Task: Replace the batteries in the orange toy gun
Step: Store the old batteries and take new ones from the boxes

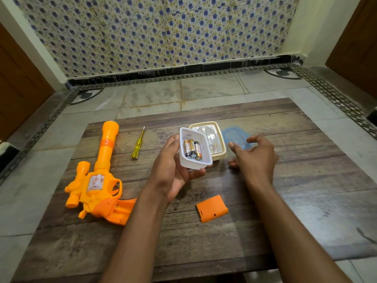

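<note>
1. Orange toy gun (pixel 98 180) on its side at the near left of the wooden table (pixel 285 201), barrel pointing far, grip toward the near middle with the battery bay open and seemingly empty.
2. Battery cover (pixel 212 208) off, lying near the middle of the table, a small screw (pixel 197 224) just beside its near edge; best left undisturbed so neither rolls away.
3. Three batteries (pixel 192 149) side by side in the white tub (pixel 195 149), tilted toward the camera.
4. Left hand (pixel 173 170) cupped under and around the tub, fingers closed on its near wall; worth keeping tilted only enough to expose the cells, not spill them.
5. Right hand (pixel 255 154) empty just right of the tub, fingers loosely spread and curled, apparently ready to pinch one cell at a time.
6. Polarity marks in the grip to be checked before seating each cell.
7. Behind the tub, a cream container (pixel 218 139); a blue lid (pixel 234 135) flat to its right.
8. Yellow screwdriver (pixel 137 145) at far left, beside the barrel, within reach for refastening the cover.
</note>
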Demonstrator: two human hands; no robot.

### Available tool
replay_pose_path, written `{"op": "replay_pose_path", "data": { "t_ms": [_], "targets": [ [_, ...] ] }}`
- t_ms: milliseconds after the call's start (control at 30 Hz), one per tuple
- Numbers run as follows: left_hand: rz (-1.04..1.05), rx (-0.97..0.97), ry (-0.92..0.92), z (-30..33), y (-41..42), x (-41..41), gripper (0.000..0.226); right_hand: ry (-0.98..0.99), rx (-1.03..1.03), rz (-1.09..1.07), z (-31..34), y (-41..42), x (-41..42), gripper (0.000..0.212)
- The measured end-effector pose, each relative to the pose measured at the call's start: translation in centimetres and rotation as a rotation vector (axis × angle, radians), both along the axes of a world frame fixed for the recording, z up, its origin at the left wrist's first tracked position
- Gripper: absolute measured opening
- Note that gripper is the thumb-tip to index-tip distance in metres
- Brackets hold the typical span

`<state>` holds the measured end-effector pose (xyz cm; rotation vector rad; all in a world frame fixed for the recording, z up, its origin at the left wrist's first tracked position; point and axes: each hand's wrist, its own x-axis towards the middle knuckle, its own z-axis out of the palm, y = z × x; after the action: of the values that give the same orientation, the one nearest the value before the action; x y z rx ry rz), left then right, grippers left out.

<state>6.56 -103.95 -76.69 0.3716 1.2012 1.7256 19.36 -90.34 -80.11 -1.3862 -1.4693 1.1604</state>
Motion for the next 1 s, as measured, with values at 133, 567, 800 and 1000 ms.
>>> {"op": "replay_pose_path", "data": {
  "t_ms": [133, 567, 800, 1000],
  "targets": [
    [-0.02, 0.021, -0.01, 0.1, 0.0, 0.2, 0.042, -0.109, 0.021, 0.044, 0.0, 0.2, 0.1, 0.037],
    [0.077, -0.014, 0.724, 0.2, 3.1, 3.9, 0.052, 0.423, -0.401, 0.059, 4.5, -4.1, -0.6, 0.041],
    [0.225, -0.026, 1.116, 1.0, 4.2, 6.4, 0.045, 0.905, -0.819, 0.027, 3.5, -3.2, 0.4, 0.037],
    [0.282, 0.007, 0.746, 1.1, 4.6, 5.9, 0.038, 1.061, -0.819, -0.025, 3.3, -2.0, 0.9, 0.028]
  ]
}}
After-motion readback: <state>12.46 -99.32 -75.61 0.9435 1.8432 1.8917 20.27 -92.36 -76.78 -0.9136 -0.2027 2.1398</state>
